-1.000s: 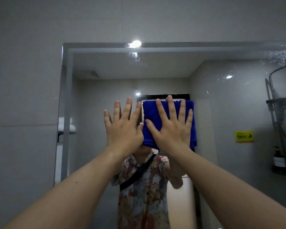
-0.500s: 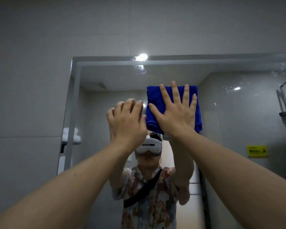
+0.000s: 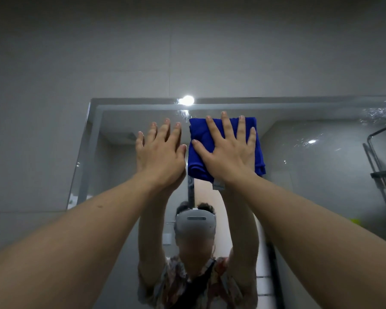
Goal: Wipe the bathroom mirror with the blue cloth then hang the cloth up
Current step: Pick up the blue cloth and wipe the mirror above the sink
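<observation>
Our right hand (image 3: pixel 228 152) lies flat with its fingers (image 3: pixel 226 128) spread across the folded blue cloth (image 3: pixel 200 139), pressing it to the mirror (image 3: pixel 321 157) just under its top edge. Our left hand (image 3: pixel 159 155) is beside it, fingers straight and close together, holding nothing. We judge the cloth soft, light and limp, so it needs a broad palm while wiping and a pinch at one corner to hang. The glass looks smooth, with droplets at upper right; grey wall tiles (image 3: pixel 120 52) surround it.

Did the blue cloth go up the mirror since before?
Yes. The blue cloth slid upward: it now sits close under the mirror's top edge, where earlier it was much lower.
</observation>
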The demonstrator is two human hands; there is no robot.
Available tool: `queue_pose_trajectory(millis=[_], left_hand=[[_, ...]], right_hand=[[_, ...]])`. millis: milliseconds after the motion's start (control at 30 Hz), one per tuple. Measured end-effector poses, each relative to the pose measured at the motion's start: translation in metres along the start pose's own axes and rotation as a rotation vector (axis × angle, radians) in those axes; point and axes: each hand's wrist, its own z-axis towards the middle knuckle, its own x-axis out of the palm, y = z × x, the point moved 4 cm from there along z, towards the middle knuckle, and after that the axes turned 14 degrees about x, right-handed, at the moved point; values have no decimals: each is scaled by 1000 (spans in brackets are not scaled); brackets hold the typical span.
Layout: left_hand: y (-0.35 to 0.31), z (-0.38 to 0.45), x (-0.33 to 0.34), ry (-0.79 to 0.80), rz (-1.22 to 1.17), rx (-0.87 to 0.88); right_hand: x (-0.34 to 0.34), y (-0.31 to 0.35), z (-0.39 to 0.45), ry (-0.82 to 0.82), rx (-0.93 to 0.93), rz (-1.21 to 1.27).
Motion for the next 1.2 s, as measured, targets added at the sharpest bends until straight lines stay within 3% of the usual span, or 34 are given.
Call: queue_pose_trajectory(millis=[733, 933, 1200], left_hand=[[3, -1, 8, -68, -29, 20], [-1, 2, -4, -67, 28, 26], [-44, 22, -19, -191, -18, 34]], right_hand=[[-11, 44, 74, -23, 12, -4], [-13, 26, 72, -8, -23, -3], [-18, -25, 80, -17, -10, -9]])
